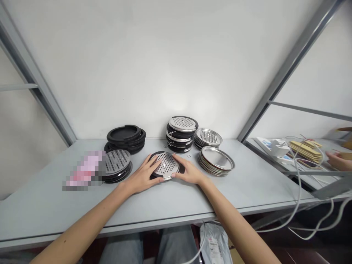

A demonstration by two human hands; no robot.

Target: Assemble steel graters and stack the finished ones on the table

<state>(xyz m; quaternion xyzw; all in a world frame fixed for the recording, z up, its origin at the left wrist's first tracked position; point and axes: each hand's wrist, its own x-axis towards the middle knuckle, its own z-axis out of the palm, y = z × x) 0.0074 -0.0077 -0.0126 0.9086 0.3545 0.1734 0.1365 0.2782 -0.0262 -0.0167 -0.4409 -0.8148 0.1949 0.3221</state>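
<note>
A round perforated metal disc [166,164] lies on a black ring at the middle of the grey table [165,205]. My left hand [143,176] rests on its left edge with fingers spread over the rim. My right hand [188,172] presses on its right edge. Both hands touch the disc and hold it flat against the table.
Black rings [126,136] are stacked at the back left, assembled disc units [117,165] to the left and another pile [180,134] behind. Perforated discs [208,137] and plain metal rims [216,160] sit right. Another person's hand [338,161] and white cables [298,183] lie far right.
</note>
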